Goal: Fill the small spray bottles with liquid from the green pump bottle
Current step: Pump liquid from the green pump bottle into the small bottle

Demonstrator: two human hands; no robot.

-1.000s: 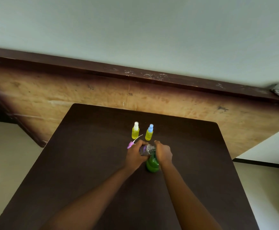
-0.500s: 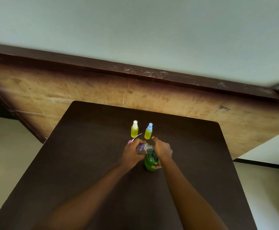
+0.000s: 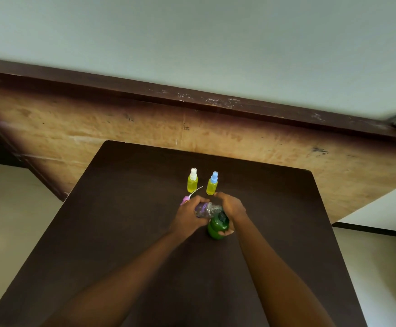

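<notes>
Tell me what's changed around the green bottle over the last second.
Not much. The right hand has shifted its grip lower round the green pump bottle, so the bottle's dark top now shows. The left hand holds the clear small bottle tipped toward that top, as before. The white-capped bottle, the blue-capped bottle and the pink sprayer head haven't moved.

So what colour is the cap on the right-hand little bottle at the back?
Light blue; the cap shows best in the head view.
</notes>
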